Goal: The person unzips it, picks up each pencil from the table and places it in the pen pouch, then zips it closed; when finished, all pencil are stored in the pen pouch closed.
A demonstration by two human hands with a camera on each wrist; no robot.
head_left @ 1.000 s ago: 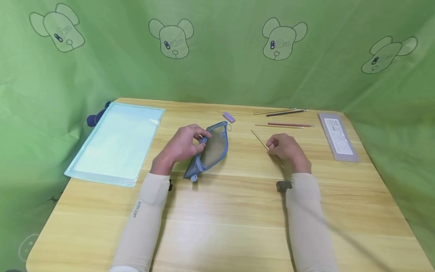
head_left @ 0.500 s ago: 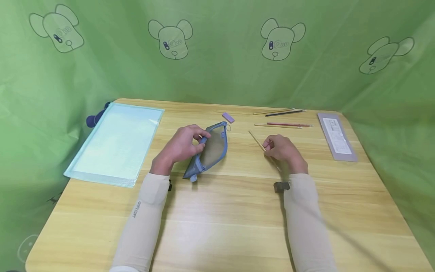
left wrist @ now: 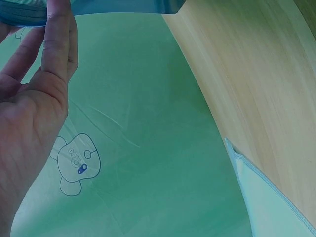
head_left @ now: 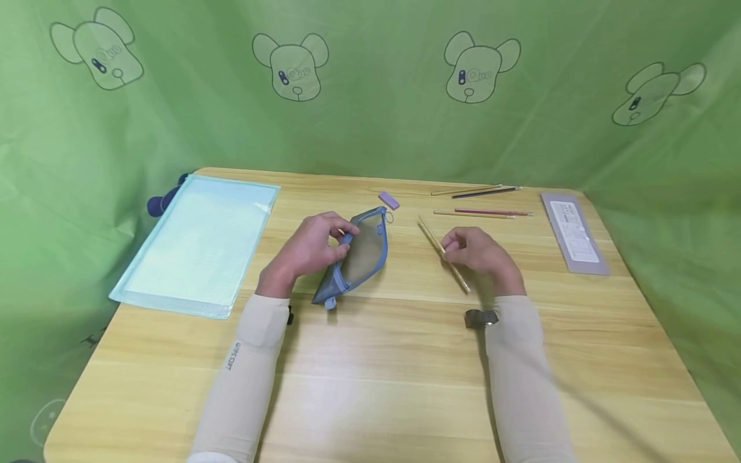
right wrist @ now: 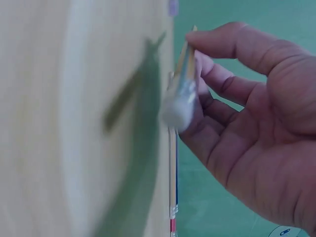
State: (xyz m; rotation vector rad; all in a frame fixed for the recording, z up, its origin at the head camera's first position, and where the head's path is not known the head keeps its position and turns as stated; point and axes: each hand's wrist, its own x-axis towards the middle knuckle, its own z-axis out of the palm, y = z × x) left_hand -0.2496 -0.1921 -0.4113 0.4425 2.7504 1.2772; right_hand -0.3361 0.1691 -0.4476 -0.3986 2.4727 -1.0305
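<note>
My left hand (head_left: 315,247) pinches the near-left rim of a blue zip pouch (head_left: 366,257) between thumb and fingers. The pouch's mouth gapes towards the right, its mesh inside showing. At the top of the left wrist view, part of the blue pouch (left wrist: 126,6) sits by the fingers. In my right hand (head_left: 477,251) is a wooden pencil (head_left: 433,238), pinched near its middle and slanting, just right of the pouch. The right wrist view has the white eraser end of the pencil (right wrist: 177,111) facing the camera, blurred, with the thumb and fingertips around the shaft.
Several more pencils (head_left: 486,214) lie at the back right. Behind the pouch is a purple eraser (head_left: 389,200). A pale blue zip folder (head_left: 199,244) covers the table's left side, and a flat lilac packet (head_left: 575,233) lies near the right edge. Green cloth (head_left: 370,135) hangs behind.
My right hand has shifted slightly left with the pencil, which is now nearer the pouch and shows more of its lower end. The left hand and pouch stay put.
</note>
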